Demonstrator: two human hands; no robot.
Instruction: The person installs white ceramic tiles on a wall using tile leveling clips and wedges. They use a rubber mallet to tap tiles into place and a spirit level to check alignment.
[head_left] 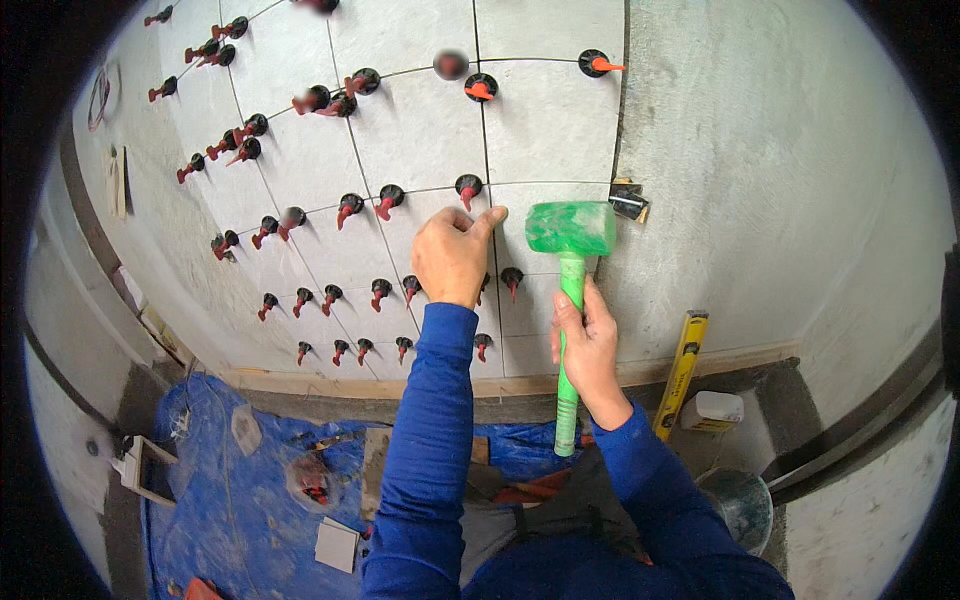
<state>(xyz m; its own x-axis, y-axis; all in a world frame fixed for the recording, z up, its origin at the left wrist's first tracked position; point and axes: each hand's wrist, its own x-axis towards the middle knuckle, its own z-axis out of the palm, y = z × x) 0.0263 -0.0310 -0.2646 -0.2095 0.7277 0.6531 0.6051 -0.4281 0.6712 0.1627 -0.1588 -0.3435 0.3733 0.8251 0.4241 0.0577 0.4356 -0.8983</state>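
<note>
My right hand (590,350) is wrapped round the handle of a green rubber mallet (570,230), held upright with its head at the top, in front of the wall tiles. My left hand (450,255) is closed, thumb and fingertips drawn together at a joint between the pale wall tiles (550,120). Whatever it pinches is too small or hidden to make out. Just above the left hand, a black and red tile-levelling clip (468,188) sticks out of the joint. Another clip (511,280) sits below, between the two hands.
Several more clips (350,207) stud the joints to the left. Bare grey wall (720,150) lies right of the tiles. A yellow spirit level (682,375) leans beside a white container (712,410) and a bucket (745,505). Blue sheeting (250,500) covers the floor at left.
</note>
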